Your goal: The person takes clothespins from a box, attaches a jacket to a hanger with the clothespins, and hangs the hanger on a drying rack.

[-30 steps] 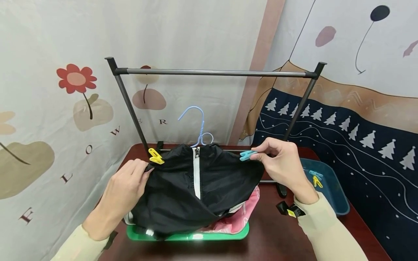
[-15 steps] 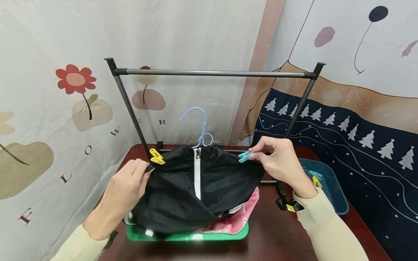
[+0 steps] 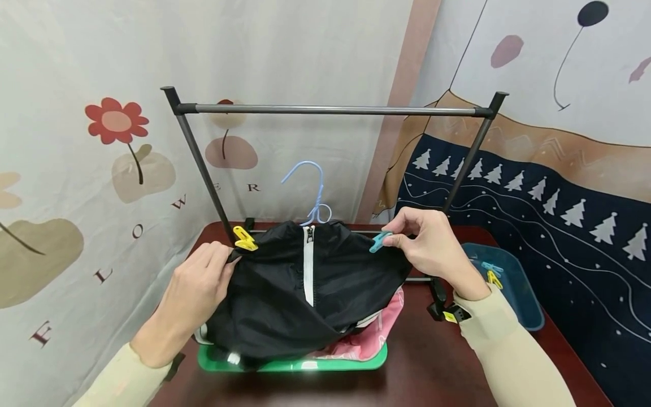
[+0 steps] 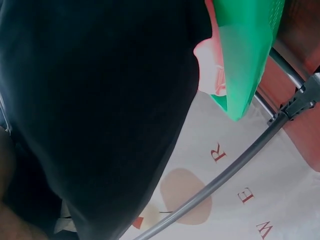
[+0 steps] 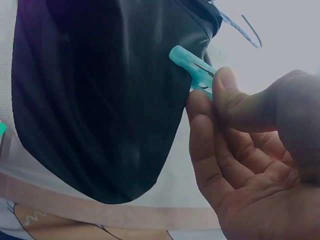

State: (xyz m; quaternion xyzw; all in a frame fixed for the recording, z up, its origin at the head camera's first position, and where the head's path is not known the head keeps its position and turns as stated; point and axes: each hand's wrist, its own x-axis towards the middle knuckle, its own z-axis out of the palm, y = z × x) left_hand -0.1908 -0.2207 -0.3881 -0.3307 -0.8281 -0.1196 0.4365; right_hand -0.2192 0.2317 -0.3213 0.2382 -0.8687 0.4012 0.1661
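Observation:
A black jacket (image 3: 274, 282) with a white zip strip hangs on a light blue hanger (image 3: 319, 192), its hook standing up above the collar. My left hand (image 3: 195, 285) grips the jacket's left shoulder edge. Beside those fingers, a yellow clothespin (image 3: 245, 238) is clipped at the shoulder. Between thumb and forefinger, my right hand (image 3: 429, 249) pinches a blue clothespin (image 5: 192, 67), whose tip lies at the other shoulder. In the left wrist view the black cloth covers most of the frame, and only part of the left hand shows at the edge.
A metal rack with a horizontal bar (image 3: 330, 109) stands behind the jacket. Beneath the jacket, a green tray (image 3: 295, 366) holds pink cloth (image 3: 373, 333). At the right, a dark blue tray (image 3: 529, 305) contains blue and yellow clothespins. All stand on a dark red table (image 3: 422, 362).
My right hand has shifted slightly left, and the blue clothespin has turned to point more steeply down onto the shoulder. My left hand keeps its hold; the hanger's hook has moved slightly right.

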